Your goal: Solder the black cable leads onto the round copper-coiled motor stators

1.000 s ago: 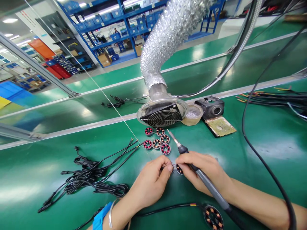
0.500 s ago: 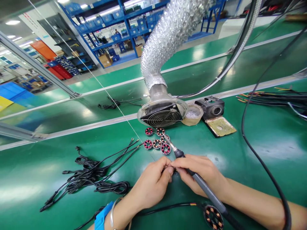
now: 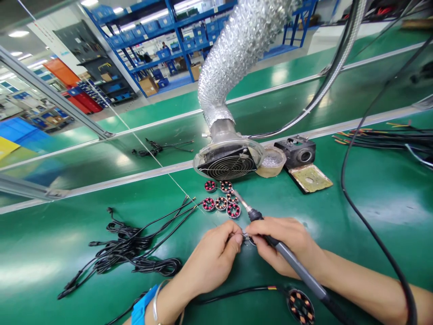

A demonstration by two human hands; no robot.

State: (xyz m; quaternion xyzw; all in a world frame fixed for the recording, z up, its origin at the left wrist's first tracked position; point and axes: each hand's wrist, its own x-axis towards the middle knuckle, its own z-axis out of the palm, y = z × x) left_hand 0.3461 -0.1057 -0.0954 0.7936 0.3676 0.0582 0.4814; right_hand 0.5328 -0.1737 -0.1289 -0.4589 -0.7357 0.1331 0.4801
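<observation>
motor stator [image 3: 249, 239], small and mostly hidden, sits pinched between both hands' fingertips on the green mat [image 3: 338, 216]. left hand [image 3: 211, 259] pinches its wire; right hand [image 3: 287, 248] grips a soldering iron [image 3: 291, 262] (tip pointing away). judged: positioning before soldering; next calls for steadying the wire. six stators [image 3: 221, 198] lie just beyond.

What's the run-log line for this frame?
left hand: pinching small round wound stator | right hand: gripping black-handled soldering iron | green bench mat
</observation>
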